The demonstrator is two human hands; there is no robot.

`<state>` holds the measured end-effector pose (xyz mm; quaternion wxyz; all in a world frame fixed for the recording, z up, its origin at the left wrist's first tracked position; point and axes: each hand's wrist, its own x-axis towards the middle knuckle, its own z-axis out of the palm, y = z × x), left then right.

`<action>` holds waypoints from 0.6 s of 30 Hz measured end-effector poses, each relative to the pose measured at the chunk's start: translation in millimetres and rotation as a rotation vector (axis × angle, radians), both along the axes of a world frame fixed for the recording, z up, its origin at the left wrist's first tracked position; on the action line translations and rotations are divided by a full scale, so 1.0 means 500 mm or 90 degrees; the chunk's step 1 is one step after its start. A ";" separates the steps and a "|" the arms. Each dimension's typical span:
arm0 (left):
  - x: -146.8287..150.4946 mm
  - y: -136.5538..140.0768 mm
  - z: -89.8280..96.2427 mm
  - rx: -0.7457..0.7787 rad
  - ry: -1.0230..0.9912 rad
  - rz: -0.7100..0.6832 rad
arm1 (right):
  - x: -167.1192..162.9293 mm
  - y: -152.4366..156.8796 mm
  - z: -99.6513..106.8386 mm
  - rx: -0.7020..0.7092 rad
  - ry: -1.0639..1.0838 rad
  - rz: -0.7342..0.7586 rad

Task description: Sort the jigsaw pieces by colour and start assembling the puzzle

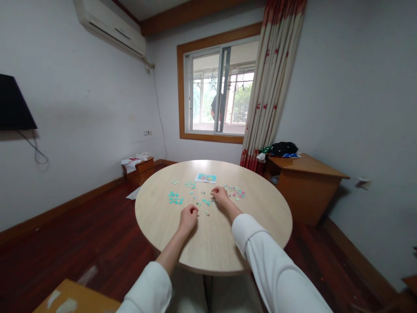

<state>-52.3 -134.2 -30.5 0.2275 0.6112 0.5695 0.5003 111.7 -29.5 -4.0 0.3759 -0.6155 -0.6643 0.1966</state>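
Note:
Small jigsaw puzzle pieces lie in loose groups on a round, pale wooden table [215,243]. A teal group [176,198] is at the left, and a mixed pink and pale group [237,192] is at the right. My right hand [220,195] is closed in a pinch among the middle pieces, with what looks like a puzzle piece at its fingertips. Nearer to me, my left hand [189,218] rests with curled fingers just left of a single pale piece [207,213]. Whatever its fingers may hold is hidden. Beyond the pieces lies a colourful picture sheet [206,178].
A wooden desk [306,182] with dark clothes [284,149] on it stands at the right. A small cabinet [140,170] with papers is at the far left. Behind the table are a window [221,91] and a long curtain [272,78].

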 end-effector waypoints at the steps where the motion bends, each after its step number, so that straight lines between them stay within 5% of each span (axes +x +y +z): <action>1: 0.001 0.000 -0.001 -0.001 0.010 -0.005 | 0.006 -0.001 0.000 -0.022 0.045 0.014; 8: 0.016 0.002 -0.004 -0.007 0.158 -0.062 | 0.046 -0.074 -0.010 -0.159 0.299 0.128; 18: 0.053 -0.010 0.030 -0.068 0.328 -0.044 | 0.050 -0.119 -0.011 -0.293 0.384 0.233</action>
